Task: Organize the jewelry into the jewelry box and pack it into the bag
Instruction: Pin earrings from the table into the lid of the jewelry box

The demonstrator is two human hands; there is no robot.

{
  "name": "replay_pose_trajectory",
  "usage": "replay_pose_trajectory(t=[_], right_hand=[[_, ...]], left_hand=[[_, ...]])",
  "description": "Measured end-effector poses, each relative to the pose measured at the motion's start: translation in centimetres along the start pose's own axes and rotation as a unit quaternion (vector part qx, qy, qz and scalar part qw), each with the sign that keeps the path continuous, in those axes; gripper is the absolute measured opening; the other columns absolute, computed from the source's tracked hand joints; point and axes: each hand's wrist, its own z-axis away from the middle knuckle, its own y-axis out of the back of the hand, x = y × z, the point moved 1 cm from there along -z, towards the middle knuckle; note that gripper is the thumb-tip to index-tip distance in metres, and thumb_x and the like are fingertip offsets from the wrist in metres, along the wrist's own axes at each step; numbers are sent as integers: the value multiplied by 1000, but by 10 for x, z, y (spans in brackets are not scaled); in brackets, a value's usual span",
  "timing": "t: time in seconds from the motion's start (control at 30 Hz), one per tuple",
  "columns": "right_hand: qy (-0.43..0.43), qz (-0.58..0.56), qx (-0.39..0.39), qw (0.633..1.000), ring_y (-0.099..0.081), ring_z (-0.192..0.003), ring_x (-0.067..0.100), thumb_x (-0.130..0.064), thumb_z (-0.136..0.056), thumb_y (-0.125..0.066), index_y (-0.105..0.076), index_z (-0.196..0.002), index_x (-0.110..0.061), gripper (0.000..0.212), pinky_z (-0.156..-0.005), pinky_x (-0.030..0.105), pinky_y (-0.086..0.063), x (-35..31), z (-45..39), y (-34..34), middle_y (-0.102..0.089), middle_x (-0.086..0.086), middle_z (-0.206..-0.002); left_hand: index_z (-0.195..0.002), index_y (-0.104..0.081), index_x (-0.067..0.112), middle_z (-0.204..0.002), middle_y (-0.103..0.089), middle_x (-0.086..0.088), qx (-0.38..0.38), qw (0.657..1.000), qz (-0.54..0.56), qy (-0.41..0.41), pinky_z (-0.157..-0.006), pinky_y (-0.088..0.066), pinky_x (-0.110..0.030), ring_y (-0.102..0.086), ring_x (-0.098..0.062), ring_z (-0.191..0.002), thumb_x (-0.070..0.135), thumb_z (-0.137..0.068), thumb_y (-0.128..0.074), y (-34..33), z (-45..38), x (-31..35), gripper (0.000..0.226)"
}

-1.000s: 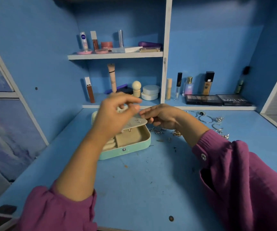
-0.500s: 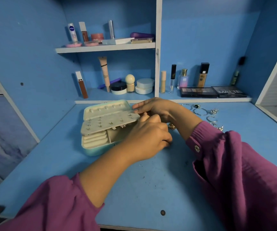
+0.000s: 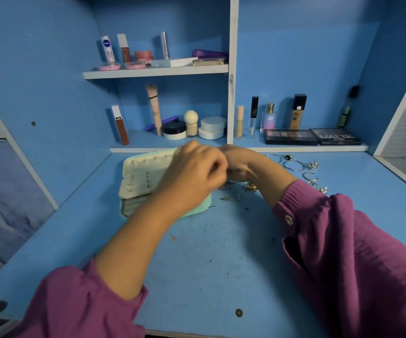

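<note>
The mint-green jewelry box point(image 3: 197, 209) lies open at the back of the blue desk point(image 3: 221, 264). Its cream lid point(image 3: 148, 162) leans back, and the cream earring panel point(image 3: 136, 181) with small studs lies over the ring rolls. My left hand point(image 3: 192, 174) hovers above the box's right half, with curled fingers and thumb pinching something too small to make out. My right hand point(image 3: 237, 164) meets it fingertip to fingertip, fingers curled at the panel's right edge. Loose earrings point(image 3: 239, 191) lie on the desk just right of the box.
Silver bangles and rings point(image 3: 299, 167) are scattered at the back right of the desk. Cosmetic bottles, jars and two dark palettes point(image 3: 311, 137) line the low shelf behind. An upper shelf point(image 3: 155, 71) holds more cosmetics. No bag is in view.
My left hand dropped to the loose earrings beside the box, then rose again to the panel's right edge. My right hand stayed at that edge.
</note>
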Motion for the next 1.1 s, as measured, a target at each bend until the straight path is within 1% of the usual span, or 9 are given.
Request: replay_pose_trajectory(t=[0.07,0.13,0.2,0.27,0.37,0.47,0.63,0.93,1.1], right_hand=[[-7,-46,-33,998,-43,-42,5,13,-85,-51,-56,-71,-6,24,-36,13,-27,2,-3,-3,-54,-2,-47],[-17,-60,-45,997,-42,-47,6,8,-85,-58,-62,-80,-7,16,-38,13,-26,5,-6,-3,-57,0,-57],[-22,-68,-42,997,-42,-48,7,7,-85,-61,-63,-85,-7,15,-37,13,-26,6,-9,-3,-59,1,-60],[-26,-74,-42,996,-42,-47,6,8,-85,-60,-63,-86,-7,15,-37,13,-26,6,-10,-3,-60,1,-62],[-27,-82,-45,995,-42,-47,6,9,-85,-59,-63,-86,-5,14,-37,13,-27,6,-10,-3,-61,2,-62],[-25,-94,-50,994,-42,-47,6,10,-85,-59,-62,-87,-3,13,-37,12,-28,6,-10,-3,-60,5,-67],[-23,-95,-49,994,-42,-47,7,10,-85,-59,-63,-86,-2,12,-37,12,-31,7,-12,-3,-56,7,-69],[-15,-79,-48,996,-42,-47,6,8,-85,-61,-66,-85,5,6,-39,11,-32,4,-8,-3,-64,4,-59],[-13,-75,-44,996,-41,-50,7,8,-84,-62,-67,-86,6,6,-41,10,-33,4,-8,-4,-63,6,-61]], left_hand=[[-84,-68,11,-73,-49,14,49,995,33,75,-80,-44,-40,-54,-26,-88,21,-85,-56,15,-7,-14,16],[-90,-68,11,-79,-56,9,38,988,32,147,-84,-45,-40,-56,-25,-94,16,-90,-58,27,-14,-30,12],[-92,-67,16,-90,-64,2,-21,982,-8,188,-83,-46,-36,-57,-23,-95,18,-93,-55,34,-20,-44,13],[-84,-65,23,-93,-64,3,-114,971,-42,207,-81,-46,-33,-57,-19,-91,18,-94,-53,35,-26,-53,16],[-74,-58,28,-90,-63,5,-208,952,-71,215,-80,-45,-31,-57,-17,-88,12,-93,-50,27,-31,-58,27],[-81,-64,23,-92,-66,-1,-235,941,-104,220,-81,-48,-35,-59,-20,-89,11,-92,-50,18,-33,-62,22],[-75,-55,29,-94,-63,-1,-222,943,-135,210,-79,-46,-35,-56,-23,-91,17,-93,-51,15,-32,-66,22],[-84,-56,30,-97,-59,-3,-223,943,-172,176,-79,-40,-33,-51,-25,-97,20,-94,-51,9,-31,-69,15],[-80,-54,35,-97,-61,-2,-219,945,-168,175,-85,-45,-38,-52,-25,-98,22,-94,-52,11,-31,-70,20]])
